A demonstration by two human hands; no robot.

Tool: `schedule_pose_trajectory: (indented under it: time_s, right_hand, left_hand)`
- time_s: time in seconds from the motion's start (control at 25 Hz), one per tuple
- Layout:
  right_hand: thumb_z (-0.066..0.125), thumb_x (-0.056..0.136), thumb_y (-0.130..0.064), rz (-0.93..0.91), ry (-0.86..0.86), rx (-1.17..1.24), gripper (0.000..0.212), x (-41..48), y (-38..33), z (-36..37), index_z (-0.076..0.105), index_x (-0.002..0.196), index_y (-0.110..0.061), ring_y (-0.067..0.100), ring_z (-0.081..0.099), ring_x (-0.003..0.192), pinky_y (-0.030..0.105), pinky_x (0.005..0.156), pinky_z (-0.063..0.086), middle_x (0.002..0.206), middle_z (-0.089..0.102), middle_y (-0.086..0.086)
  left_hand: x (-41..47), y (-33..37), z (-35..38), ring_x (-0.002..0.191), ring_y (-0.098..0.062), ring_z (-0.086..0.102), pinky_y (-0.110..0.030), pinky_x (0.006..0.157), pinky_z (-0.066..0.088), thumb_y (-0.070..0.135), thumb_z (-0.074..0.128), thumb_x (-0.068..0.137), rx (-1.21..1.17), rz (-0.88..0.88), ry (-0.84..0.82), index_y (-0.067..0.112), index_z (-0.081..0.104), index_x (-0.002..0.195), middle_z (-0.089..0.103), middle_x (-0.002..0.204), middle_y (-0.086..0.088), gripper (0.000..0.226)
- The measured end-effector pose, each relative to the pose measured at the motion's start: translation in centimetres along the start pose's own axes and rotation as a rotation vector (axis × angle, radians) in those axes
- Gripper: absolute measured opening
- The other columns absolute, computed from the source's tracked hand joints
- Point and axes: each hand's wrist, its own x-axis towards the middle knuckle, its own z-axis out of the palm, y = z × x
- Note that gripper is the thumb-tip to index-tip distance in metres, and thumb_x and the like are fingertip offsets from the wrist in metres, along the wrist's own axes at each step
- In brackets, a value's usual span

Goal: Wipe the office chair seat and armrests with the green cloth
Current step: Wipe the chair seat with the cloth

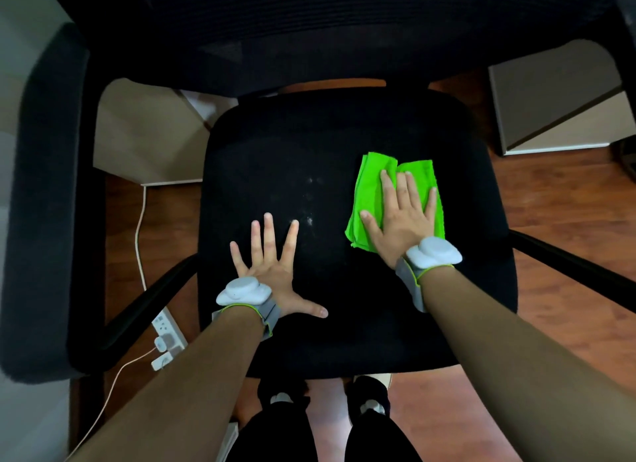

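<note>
A black office chair seat [309,145] fills the middle of the head view, with pale dust specks near its centre. A folded green cloth [370,183] lies on the seat's right half. My right hand [401,214] presses flat on top of the cloth, fingers spread. My left hand [272,262] rests flat and open on the bare seat, left of the dust, holding nothing. The left armrest [44,203] is a wide black pad at the far left. Of the right armrest only a thin black bar [564,269] shows.
The chair's mesh backrest [327,24] rises at the top. On the wooden floor at the left lie a white power strip [168,337] and a cable [139,234]. A pale cabinet [557,110] stands at the right, another [144,141] at the left. My feet [323,399] are below the seat's front edge.
</note>
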Motion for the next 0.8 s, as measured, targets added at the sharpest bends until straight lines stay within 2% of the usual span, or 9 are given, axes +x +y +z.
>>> schedule_pose_trajectory:
  time_s: [0.12, 0.28, 0.36, 0.52, 0.6, 0.68, 0.8]
  right_hand:
    - [0.021, 0.089, -0.059, -0.037, -0.032, -0.045, 0.074, 1.8, 0.2, -0.2, -0.001, 0.149, -0.022, 0.021, 0.000, 0.147, 0.051, 0.114, -0.009, 0.159, 0.009, 0.006]
    - [0.024, 0.091, -0.055, -0.067, -0.062, -0.071, 0.072, 1.5, -1.3, -0.8, -0.001, 0.149, -0.022, 0.023, -0.002, 0.147, 0.054, 0.114, -0.006, 0.160, 0.001, 0.004]
    - [0.025, 0.089, -0.053, -0.150, -0.090, -0.066, 0.072, -3.3, -3.1, -0.5, 0.003, 0.149, -0.021, 0.024, 0.003, 0.147, 0.055, 0.114, -0.001, 0.159, 0.007, 0.004]
    - [0.038, 0.085, -0.049, -0.295, -0.172, -0.027, 0.070, -14.9, -3.9, 0.2, 0.025, 0.147, -0.020, 0.022, 0.026, 0.142, 0.053, 0.111, 0.014, 0.151, 0.036, 0.003]
    - [0.039, 0.085, -0.047, -0.323, -0.168, -0.076, 0.067, -15.3, -3.4, 0.2, 0.029, 0.146, -0.020, 0.021, 0.031, 0.140, 0.053, 0.110, 0.016, 0.148, 0.040, 0.002]
    - [0.037, 0.086, -0.048, -0.314, -0.136, -0.134, 0.066, -13.4, -3.7, -0.1, 0.029, 0.146, -0.019, 0.021, 0.031, 0.140, 0.054, 0.114, 0.017, 0.149, 0.039, 0.003]
    - [0.037, 0.086, -0.047, -0.267, -0.173, -0.098, 0.066, -13.4, -4.1, -0.3, 0.030, 0.145, -0.019, 0.020, 0.031, 0.140, 0.054, 0.115, 0.016, 0.148, 0.041, 0.003]
  left_hand:
    - [0.0, 0.1, 0.3, 0.134, -0.027, -0.042, -0.056, 0.095, -0.035, 0.100, 0.035, 0.011, 0.015, -0.006, 0.016, 0.036, -0.034, 0.139, -0.046, 0.145, -0.007, 0.159]
    - [0.2, 0.0, 0.4, 0.134, -0.026, -0.043, -0.054, 0.093, -0.039, 0.099, 0.036, 0.009, 0.021, -0.006, 0.018, 0.037, -0.034, 0.138, -0.047, 0.145, -0.007, 0.159]
    - [0.3, 0.1, 0.3, 0.132, -0.024, -0.045, -0.054, 0.094, -0.038, 0.096, 0.041, 0.010, 0.025, -0.031, 0.018, 0.039, -0.037, 0.136, -0.049, 0.143, -0.005, 0.159]
    - [0.1, 0.7, 0.3, 0.124, -0.019, -0.054, -0.056, 0.098, -0.031, 0.076, 0.062, 0.023, 0.041, -0.085, 0.046, 0.042, -0.045, 0.128, -0.057, 0.136, -0.001, 0.154]
    - [0.1, 0.7, 0.4, 0.124, -0.018, -0.054, -0.056, 0.100, -0.029, 0.072, 0.066, 0.025, 0.046, -0.099, 0.059, 0.042, -0.044, 0.128, -0.056, 0.136, 0.000, 0.154]
    - [0.1, 0.6, 0.2, 0.125, -0.018, -0.053, -0.055, 0.098, -0.033, 0.075, 0.063, 0.018, 0.044, -0.096, 0.050, 0.042, -0.043, 0.129, -0.056, 0.136, 0.000, 0.157]
    - [0.2, 0.4, 0.2, 0.126, -0.018, -0.052, -0.053, 0.095, -0.037, 0.079, 0.060, 0.012, 0.028, -0.078, 0.039, 0.043, -0.042, 0.130, -0.056, 0.137, 0.000, 0.160]
